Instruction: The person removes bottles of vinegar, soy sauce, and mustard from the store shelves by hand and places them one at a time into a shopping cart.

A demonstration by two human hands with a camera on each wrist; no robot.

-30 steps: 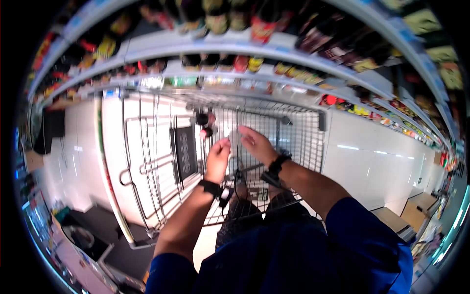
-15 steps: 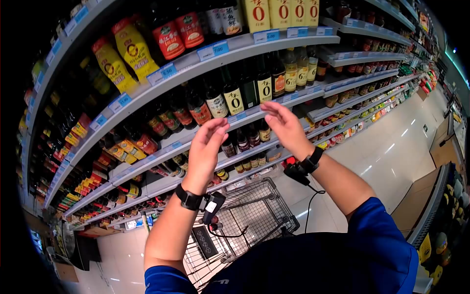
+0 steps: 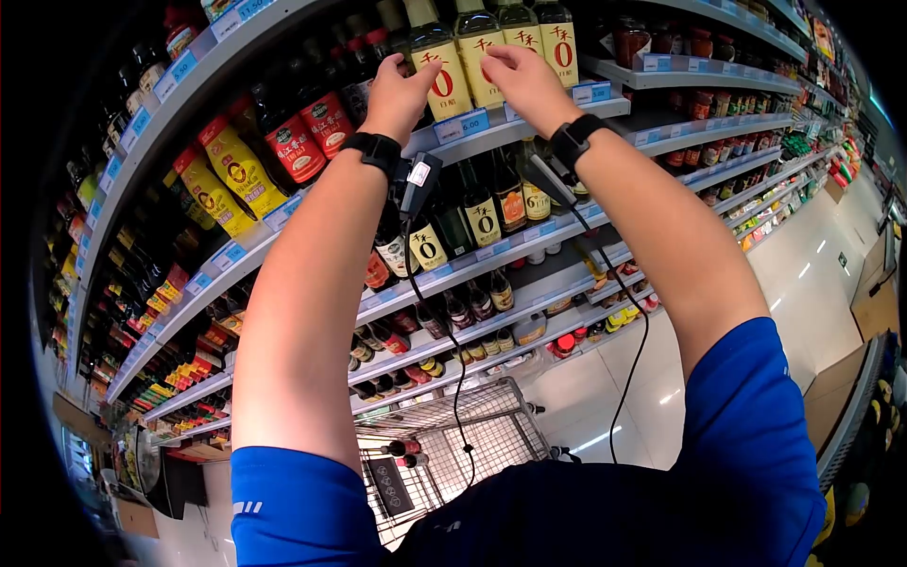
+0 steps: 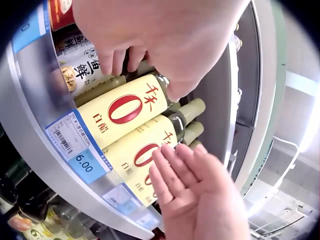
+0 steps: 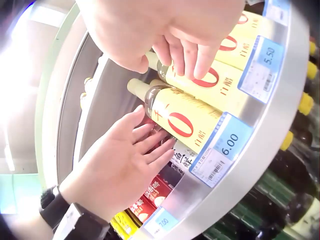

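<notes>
Both hands are at a shelf row of white vinegar bottles with cream labels and a red 0. My left hand point(image 3: 397, 96) is beside the leftmost vinegar bottle point(image 5: 180, 120). In the right wrist view its fingers are extended along that bottle's side, the thumb near the neck. My right hand point(image 3: 531, 87) is in front of the neighbouring vinegar bottle point(image 3: 480, 71), its fingers overlapping the label in the right wrist view. In the left wrist view, the right palm shows with fingers straight. Neither hand is curled round a bottle.
Price tags point(image 3: 461, 126) line the shelf edge. Yellow pouches point(image 3: 241, 170) and red-labelled bottles point(image 3: 295, 146) stand to the left, dark bottles on the shelf below. A wire shopping cart point(image 3: 491, 425) holding bottles stands below. Cables hang from both wrist cameras.
The view has lifted from the cart to the shelves. Both hands have risen from above the cart, reaching up and forward to the vinegar bottles.
</notes>
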